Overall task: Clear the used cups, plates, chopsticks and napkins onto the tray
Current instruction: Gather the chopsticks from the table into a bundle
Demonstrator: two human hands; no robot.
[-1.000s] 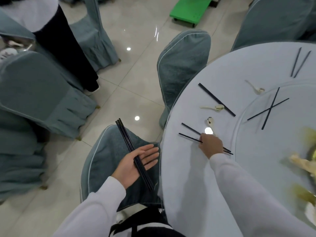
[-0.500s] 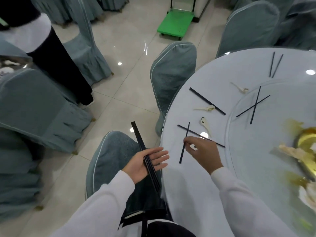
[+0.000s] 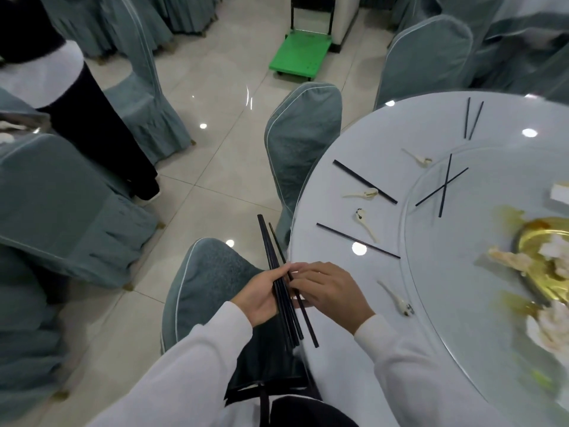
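Chopsticks, black, thin and straight, lie as a bundle across the left hand, whose palm faces up with fingers curled loosely under them. The right hand meets it at the table edge, fingertips pinching one loose stick against the bundle. No tray is in view. On the round white tabletop lie a single stick, a pair laid side by side, and another pair far off. A crossed pair sits on the glass turntable. Pale spoons are scattered near the sticks. A gold-rimmed dish on the turntable holds pale food scraps and yellowish liquid. Chairs in grey-green fabric covers ring the table on a glossy tiled floor, and a green cart stands beyond.
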